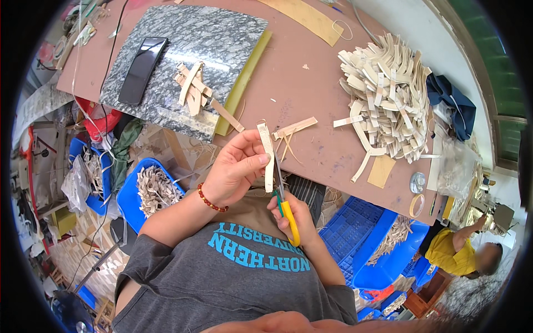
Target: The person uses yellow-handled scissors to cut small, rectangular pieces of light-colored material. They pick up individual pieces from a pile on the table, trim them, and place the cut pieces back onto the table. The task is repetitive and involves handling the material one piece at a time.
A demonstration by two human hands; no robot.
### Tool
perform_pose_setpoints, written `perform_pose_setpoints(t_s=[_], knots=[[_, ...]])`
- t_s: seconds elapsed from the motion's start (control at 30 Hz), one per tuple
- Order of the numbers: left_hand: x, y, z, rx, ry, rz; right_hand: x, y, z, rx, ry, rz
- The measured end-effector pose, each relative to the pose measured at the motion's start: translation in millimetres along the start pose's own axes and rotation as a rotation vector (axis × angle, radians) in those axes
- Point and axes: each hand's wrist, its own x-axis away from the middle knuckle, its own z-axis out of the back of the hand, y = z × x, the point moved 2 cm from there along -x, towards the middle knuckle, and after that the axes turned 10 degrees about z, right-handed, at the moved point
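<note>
My left hand (229,171) pinches a short cream strap (266,145) upright between thumb and fingers, above the table's near edge. Loose thread shows at the strap's top end. My right hand (302,217) is closed round scissors (290,222) with yellow and green handles. Their blades point up alongside the strap's right edge; whether they touch it I cannot tell. Just beyond, a pale strap (297,127) lies on the brown table (316,83) with thin trimmed strips (288,150) beside it. Several more straps (192,89) lie crossed on a grey speckled slab (222,33).
On the slab's left sits a black phone (143,71). A big heap of cream straps (383,100) fills the table's right side, near a tape roll (417,205). Blue bins (129,197) of scraps stand below the table. At far right is a person in yellow (452,252).
</note>
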Motion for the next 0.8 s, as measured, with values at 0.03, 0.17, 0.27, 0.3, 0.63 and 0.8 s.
perform_pose_setpoints(t_s=[0.03, 0.17, 0.27, 0.3, 0.63, 0.8], knots=[[-0.1, -0.5, 0.4, -0.004, 0.005, -0.001, -0.9, -1.4, -0.6, 0.036, 0.0, 0.013], [1.9, -1.4, -0.9, 0.001, -0.015, 0.045, -2.2, -6.1, 0.5, 0.084, -0.003, 0.015], [3.2, -0.8, -5.0, 0.005, -0.008, 0.057, -1.8, -5.9, 1.2, 0.099, 0.003, -0.006], [3.6, -0.4, -5.8, -0.002, 0.002, 0.056, -1.5, -4.4, 1.1, 0.09, 0.007, -0.01], [4.4, -1.7, 0.9, -0.031, 0.012, 0.041, -0.1, -6.4, -1.4, 0.119, 0.084, -0.038], [3.2, 5.4, -8.1, -0.012, 0.011, 0.05, -1.5, -10.1, -6.8, 0.159, 0.164, 0.035]])
